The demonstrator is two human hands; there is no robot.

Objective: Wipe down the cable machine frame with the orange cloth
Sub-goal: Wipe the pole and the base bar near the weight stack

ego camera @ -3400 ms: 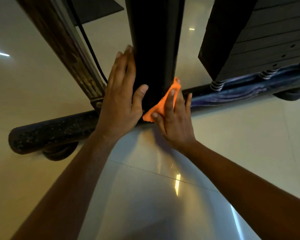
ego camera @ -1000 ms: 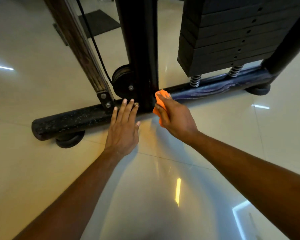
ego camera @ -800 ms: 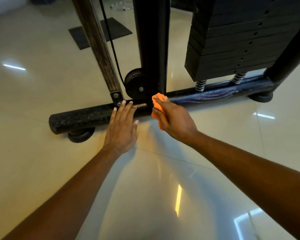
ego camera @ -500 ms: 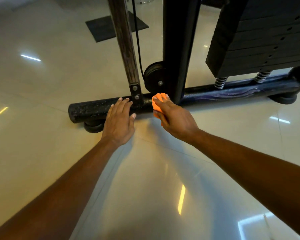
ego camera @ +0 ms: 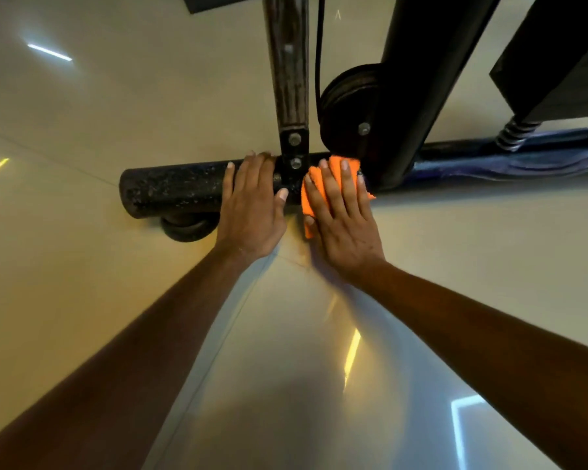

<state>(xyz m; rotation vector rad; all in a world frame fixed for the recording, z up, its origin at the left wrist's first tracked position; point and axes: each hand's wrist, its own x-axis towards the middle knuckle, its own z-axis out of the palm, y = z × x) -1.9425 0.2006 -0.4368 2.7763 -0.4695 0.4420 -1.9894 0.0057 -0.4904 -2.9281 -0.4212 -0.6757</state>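
The cable machine's black base tube (ego camera: pixel 177 189) lies across the floor, speckled with wear. A worn upright bar (ego camera: pixel 287 66) bolts onto it through a bracket (ego camera: pixel 295 150). A thicker black post (ego camera: pixel 421 79) stands to the right, with a pulley wheel (ego camera: pixel 348 106) behind. My right hand (ego camera: pixel 343 215) lies flat with fingers spread, pressing the orange cloth (ego camera: pixel 314 184) against the base tube just right of the bracket. My left hand (ego camera: pixel 252 205) rests flat and empty on the tube left of the bracket.
A black cable (ego camera: pixel 318 56) runs down to the pulley. The weight stack (ego camera: pixel 557 59) sits on springs (ego camera: pixel 515 130) at the upper right. A rubber foot (ego camera: pixel 187 227) supports the tube's left end. Glossy beige floor tiles (ego camera: pixel 82 300) surround the frame.
The view has closed in on the base tube. My right hand has flattened, spreading the cloth on the tube by the bracket. My left hand has settled on the tube.
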